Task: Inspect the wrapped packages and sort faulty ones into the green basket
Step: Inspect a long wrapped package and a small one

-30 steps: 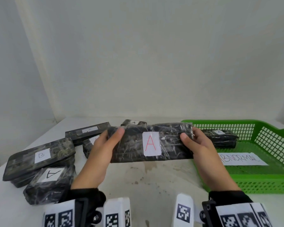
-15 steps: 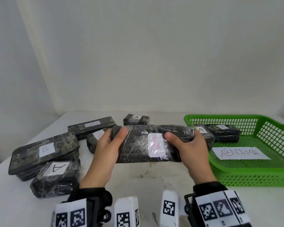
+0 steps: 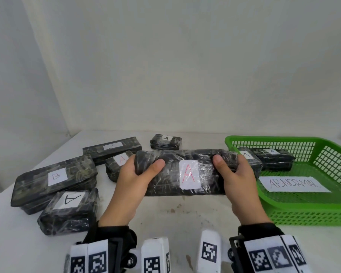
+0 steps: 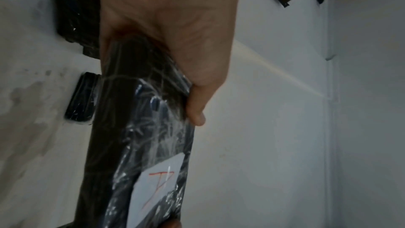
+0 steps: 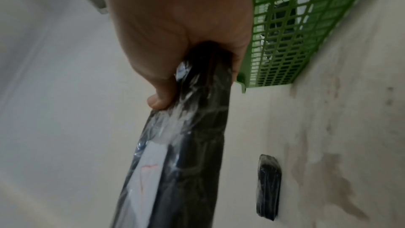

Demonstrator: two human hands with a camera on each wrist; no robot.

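Five wrapped packages sit on the white table (image 3: 165, 219) at left: long B-labelled package (image 3: 55, 184), black-A package (image 3: 69, 209) just near of it, long package (image 3: 112, 149) farther back, red-A package (image 3: 116, 165) partly hidden behind the left hand, small A package (image 3: 165, 142) at the far middle. Green basket (image 3: 307, 208) at right holds an ABNORMAL sign (image 3: 294, 184) and two packages at its far-left end: one (image 3: 248, 157) partly hidden by the held package, one (image 3: 274, 158) right of it.

Held package (image 3: 187, 172), red A label facing the camera, is up off the table, lying left-right, centre-near, its right end over the basket's left rim. Left hand (image 3: 134, 186) clamps the left end, thumb on the near face, fingers wrapped behind. Right hand (image 3: 238, 184) clamps the right end the same way, thumb on the near face just right of the label. Wrist views confirm both grips: left hand (image 4: 166, 29), right hand (image 5: 181, 29), package (image 4: 140, 145) pinched at each end.
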